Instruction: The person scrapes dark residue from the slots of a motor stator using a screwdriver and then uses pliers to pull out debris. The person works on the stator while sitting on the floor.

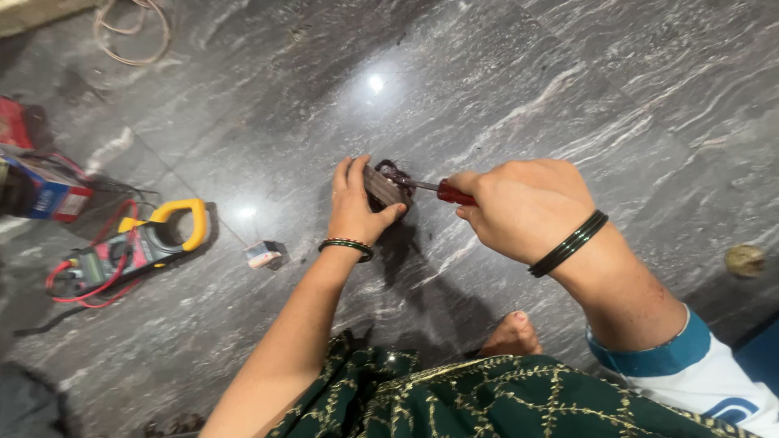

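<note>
Your left hand [355,204] wraps around a small dark block [385,186], fingers over its far side and thumb pressed against its near edge, so the block is pinched firmly between them just above the grey marbled floor [568,97], near the middle of the view. Your right hand [523,207] is closed in a fist around the red handle of a screwdriver [449,193], and the thin metal shaft runs leftward to meet the top of the block, where some dark wire loops show. The two hands sit close together, with only the short stretch of handle and shaft between them. You wear dark green bangles on both wrists. Below the hands, your bare foot [510,334] rests on the floor, just beyond the edge of the green patterned cloth [487,401] over your lap. Left of the block, well apart from it, lies a small white and grey part [264,255] on the floor. Farther left lies a clamp meter [138,242] with a yellow jaw and red leads curling around it. Beside that, at the left edge, stands a blue and red box [49,193]. A loop of thin wire [130,32] lies at the top left, and a small round brownish thing [744,260] sits at the right edge.
</note>
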{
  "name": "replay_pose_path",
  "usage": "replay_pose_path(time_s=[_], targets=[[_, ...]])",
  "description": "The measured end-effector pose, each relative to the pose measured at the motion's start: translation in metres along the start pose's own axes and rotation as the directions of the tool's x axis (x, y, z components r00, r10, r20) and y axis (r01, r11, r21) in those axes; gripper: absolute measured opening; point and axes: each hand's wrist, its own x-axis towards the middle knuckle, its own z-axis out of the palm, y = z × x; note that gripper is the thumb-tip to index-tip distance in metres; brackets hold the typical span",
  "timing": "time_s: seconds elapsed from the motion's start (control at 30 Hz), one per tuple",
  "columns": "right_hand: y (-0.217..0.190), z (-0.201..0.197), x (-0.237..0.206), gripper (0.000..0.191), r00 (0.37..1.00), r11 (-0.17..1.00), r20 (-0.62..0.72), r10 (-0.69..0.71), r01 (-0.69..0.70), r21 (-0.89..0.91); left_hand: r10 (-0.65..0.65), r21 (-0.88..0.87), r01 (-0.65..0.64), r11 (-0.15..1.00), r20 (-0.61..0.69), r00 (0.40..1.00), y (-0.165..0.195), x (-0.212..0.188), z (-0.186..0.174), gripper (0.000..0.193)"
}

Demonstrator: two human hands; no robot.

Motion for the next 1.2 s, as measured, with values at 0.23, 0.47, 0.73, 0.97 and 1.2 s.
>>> replay_pose_path(time_s=[0.23, 0.47, 0.73, 0.97, 1.2], targets=[[-0.005, 0.004, 0.008, 0.024, 0.999, 0.999, 0.022, -0.038, 0.039, -0.035, 0.009, 0.03, -0.01, 1.0, 0.028, 1.0, 0.004, 0.001, -0.006, 0.104], [-0.004, 0.029, 0.034, 0.022, 0.987, 0.98, 0.052, -0.151, 0.156, -0.12, -0.023, 0.122, 0.015, 0.992, 0.064, 0.998, 0.003, 0.014, -0.007, 0.103], [-0.046, 0.121, 0.049, 0.032, 0.961, 0.94, -0.123, -0.247, 0.207, -0.271, 0.251, 0.281, -0.213, 0.936, -0.105, 0.962, -0.012, 0.013, 0.009, 0.082], [0.009, 0.121, 0.024, 0.041, 0.991, 0.971, -0.131, 0.032, 0.0, 0.239, 0.148, 0.115, -0.156, 0.981, 0.073, 0.986, -0.015, 0.028, -0.023, 0.102], [0.008, 0.157, 0.013, 0.046, 0.977, 0.954, -0.107, 0.186, -0.154, 0.259, 0.225, 0.021, -0.229, 0.973, 0.111, 0.968, -0.019, 0.032, -0.032, 0.1]])
